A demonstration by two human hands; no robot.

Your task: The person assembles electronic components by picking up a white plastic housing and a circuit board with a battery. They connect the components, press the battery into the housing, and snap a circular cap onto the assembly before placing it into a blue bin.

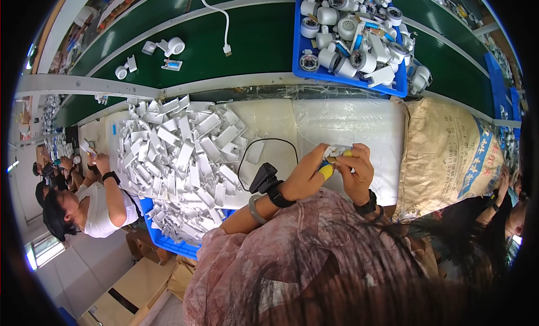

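Observation:
My left hand (310,173) and my right hand (358,171) are close together over the near edge of the bench. Between their fingertips is a small white plastic part (337,150), mostly covered by the fingers, so its full shape is hidden. Both hands are closed on it. Yellow coverings show on some fingers. Left of my hands, a big heap of white plastic shell pieces (185,140) spreads over the bench. One loose shell piece (255,152) lies apart at the heap's right side, by a black cable loop (268,139).
A blue tray (348,81) of white round units stands at the back on a green conveyor belt (247,45). A white cable (226,25) hangs over the belt. A printed sack (435,157) lies at right. A blue bin (168,244) sits under the heap. A person (106,208) works at left.

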